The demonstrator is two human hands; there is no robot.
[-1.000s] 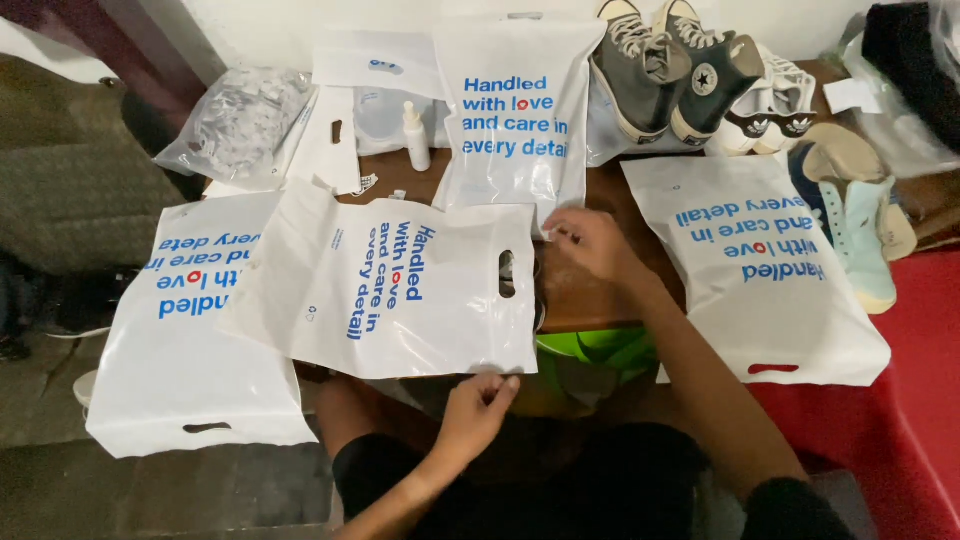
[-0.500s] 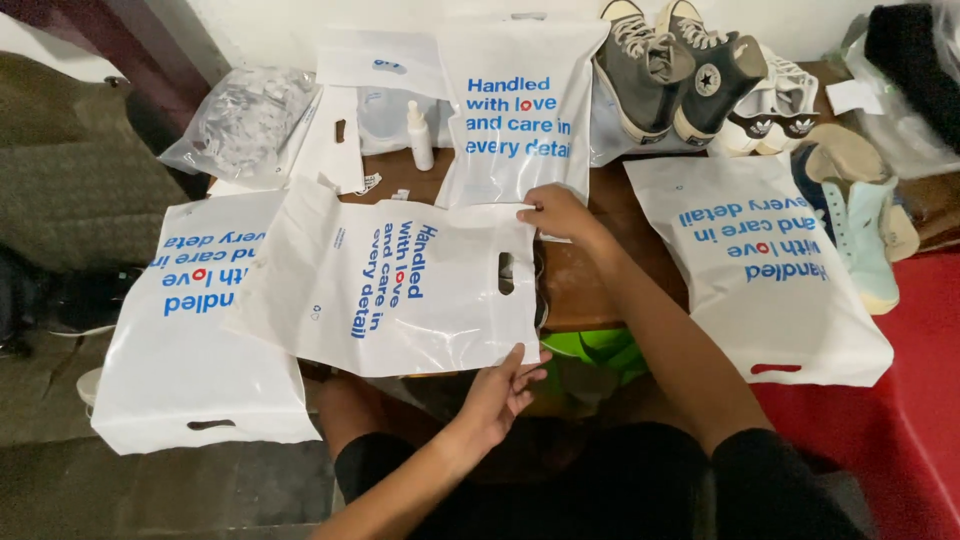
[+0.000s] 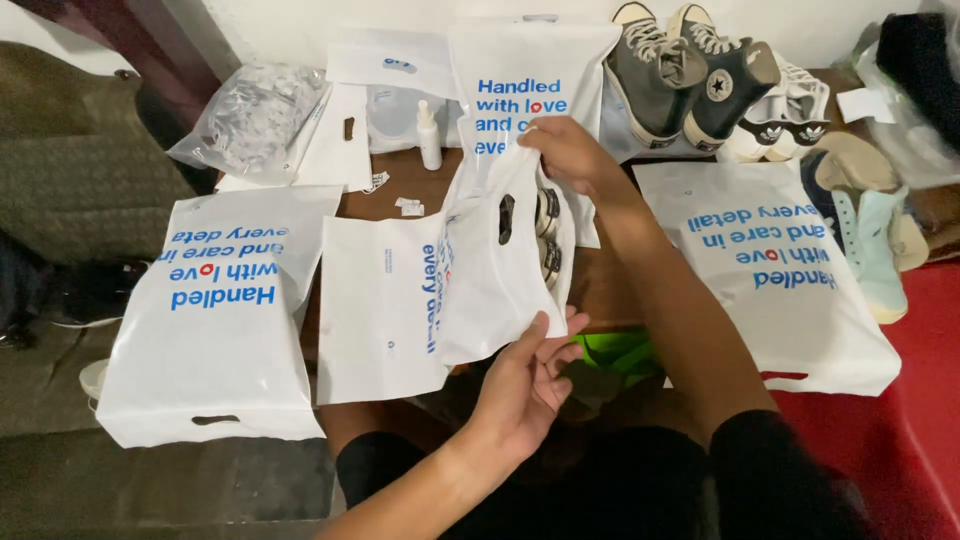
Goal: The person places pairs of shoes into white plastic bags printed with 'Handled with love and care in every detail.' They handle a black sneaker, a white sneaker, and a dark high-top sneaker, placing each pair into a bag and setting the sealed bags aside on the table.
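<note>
Change: white plastic bag (image 3: 470, 290), flat earlier, now lifted open.
Left hand (image 3: 528, 380): fingers pinch bag's lower edge.
Right hand (image 3: 565, 152): pinches top edge.
Hidden: shoe (image 3: 546, 232) inside, mostly covered.

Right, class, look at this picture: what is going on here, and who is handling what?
A person holds a white plastic bag with blue print up over a wooden table. The right hand grips its top edge, the left hand its lower corner. More bags lie flat at both sides, and grey high-top sneakers stand at the back.
</note>
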